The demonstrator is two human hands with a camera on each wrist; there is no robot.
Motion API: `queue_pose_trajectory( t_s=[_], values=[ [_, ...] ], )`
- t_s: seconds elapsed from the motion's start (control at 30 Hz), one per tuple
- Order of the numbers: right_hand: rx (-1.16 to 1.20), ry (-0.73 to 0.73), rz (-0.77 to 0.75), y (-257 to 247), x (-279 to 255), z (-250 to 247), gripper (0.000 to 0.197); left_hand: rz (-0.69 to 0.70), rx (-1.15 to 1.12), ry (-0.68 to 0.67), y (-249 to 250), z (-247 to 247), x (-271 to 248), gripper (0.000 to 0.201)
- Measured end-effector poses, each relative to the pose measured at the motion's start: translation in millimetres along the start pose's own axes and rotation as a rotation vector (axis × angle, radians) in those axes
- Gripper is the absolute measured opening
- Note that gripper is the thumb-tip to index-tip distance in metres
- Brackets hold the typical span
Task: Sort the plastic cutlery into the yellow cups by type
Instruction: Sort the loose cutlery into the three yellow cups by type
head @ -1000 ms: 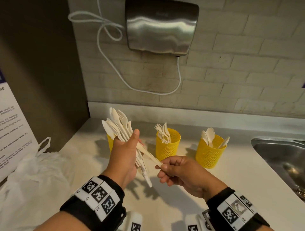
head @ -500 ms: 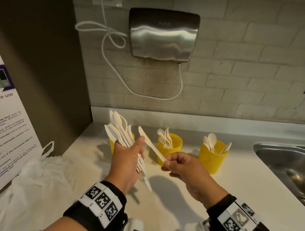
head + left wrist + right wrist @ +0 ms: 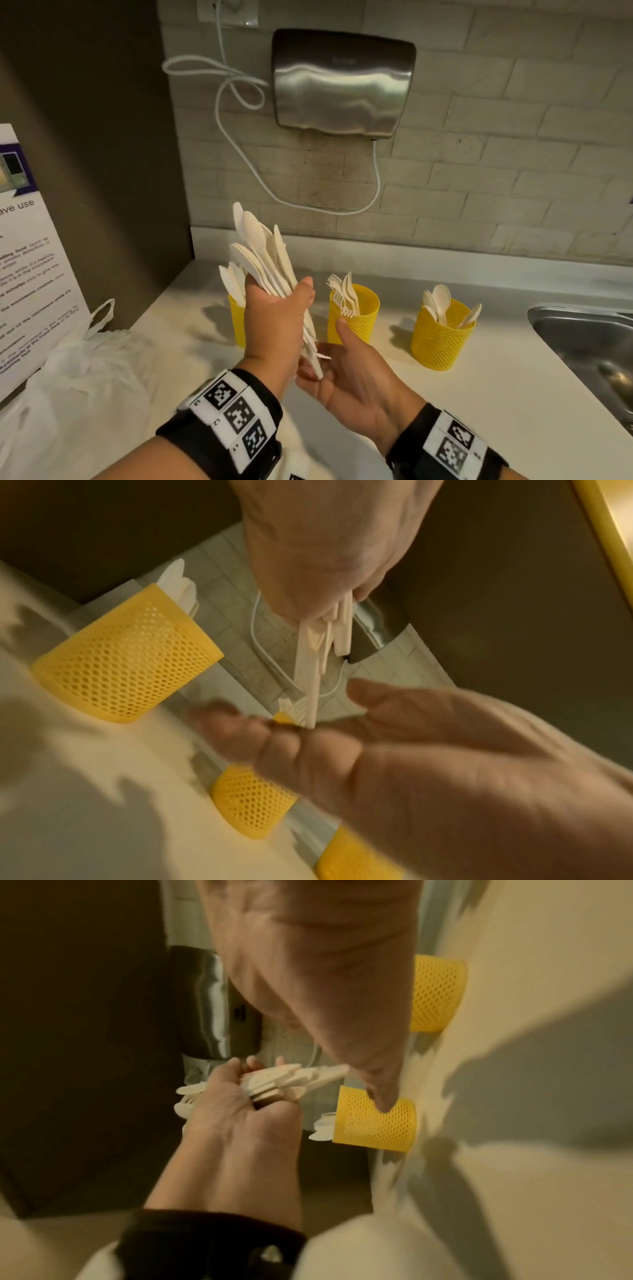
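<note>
My left hand (image 3: 277, 308) grips a bundle of white plastic cutlery (image 3: 263, 253) upright, spoon and knife heads fanning above the fist. My right hand (image 3: 335, 359) lies flat, palm up, under the bundle's handle ends (image 3: 308, 669) and touches them. Three yellow mesh cups stand in a row behind. The left cup (image 3: 236, 318) holds knives and is partly hidden by my left hand. Forks stand in the middle cup (image 3: 356, 315), spoons in the right cup (image 3: 442, 339). In the right wrist view my left hand (image 3: 240, 1115) holds the bundle (image 3: 291, 1080) beside the knife cup (image 3: 377, 1123).
A white plastic bag (image 3: 85, 377) lies on the counter at the left. A steel sink (image 3: 582, 342) is sunk in at the right. A metal hand dryer (image 3: 342, 82) with a white cable hangs on the tiled wall. A printed notice (image 3: 27, 257) leans at far left.
My right hand pinched a single knife pulled from the bundle; now it holds nothing and lies flat under the handle ends. The left hand raised the bundle more upright.
</note>
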State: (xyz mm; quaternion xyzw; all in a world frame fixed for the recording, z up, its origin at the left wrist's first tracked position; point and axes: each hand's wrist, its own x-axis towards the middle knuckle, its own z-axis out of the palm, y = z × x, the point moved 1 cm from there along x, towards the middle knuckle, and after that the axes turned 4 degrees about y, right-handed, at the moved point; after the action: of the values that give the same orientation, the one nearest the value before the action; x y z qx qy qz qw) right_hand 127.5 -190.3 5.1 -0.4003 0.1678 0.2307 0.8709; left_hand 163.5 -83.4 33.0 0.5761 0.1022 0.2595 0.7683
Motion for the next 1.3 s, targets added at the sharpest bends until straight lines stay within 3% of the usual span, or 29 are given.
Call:
queue_pose_trajectory(
  t_s=[0.07, 0.23, 0.33, 0.4, 0.5, 0.6, 0.7, 0.8, 0.97, 1.13, 1.3],
  values=[
    [0.058, -0.132, 0.027, -9.4, -4.4, 10.1, 0.072, 0.048, 0.102, -0.014, -1.2, 3.0, -5.2, 0.046],
    [0.012, -0.259, -0.121, -30.4, -14.1, 25.6, 0.067, 0.015, 0.122, -0.151, -13.3, 6.0, -11.6, 0.035],
    [-0.37, -0.185, -0.366, -34.7, -4.1, 20.3, 0.054, -0.044, 0.078, -0.29, -14.2, 7.0, -7.5, 0.036],
    [-0.622, -0.138, -0.538, -39.8, 2.9, 23.3, 0.042, -0.081, 0.085, -0.371, -11.7, 10.2, -7.7, 0.022],
    [-0.722, -0.065, -0.649, -47.7, 5.7, 29.9, 0.017, -0.087, 0.197, -0.419, -9.5, 13.2, -7.2, 0.023],
    [-0.687, -0.057, -0.653, -47.6, 12.2, 31.8, 0.006, -0.093, 0.264, -0.51, -8.3, 10.0, -3.5, 0.029],
    [-0.641, -0.07, -0.613, -45.7, 21.4, 29.5, 0.012, -0.122, 0.254, -0.574, -9.4, 5.1, 1.3, 0.044],
    [-0.654, -0.08, -0.538, -45.4, 24.4, 27.3, 0.018, -0.195, 0.166, -0.612, -16.0, 1.7, 0.7, 0.042],
    [-0.627, -0.137, -0.5, -44.0, 30.4, 23.5, 0.037, -0.299, 0.082, -0.509, -23.0, -0.7, -3.8, 0.022],
    [-0.511, 0.028, -0.543, -43.8, 30.1, 13.9, 0.029, -0.334, 0.015, -0.468, -27.7, -5.1, -4.4, 0.026],
    [-0.424, 0.006, -0.493, -44.2, 28.1, 10.3, 0.024, -0.323, -0.017, -0.44, -33.6, -12.9, -3.4, 0.029]
  ],
)
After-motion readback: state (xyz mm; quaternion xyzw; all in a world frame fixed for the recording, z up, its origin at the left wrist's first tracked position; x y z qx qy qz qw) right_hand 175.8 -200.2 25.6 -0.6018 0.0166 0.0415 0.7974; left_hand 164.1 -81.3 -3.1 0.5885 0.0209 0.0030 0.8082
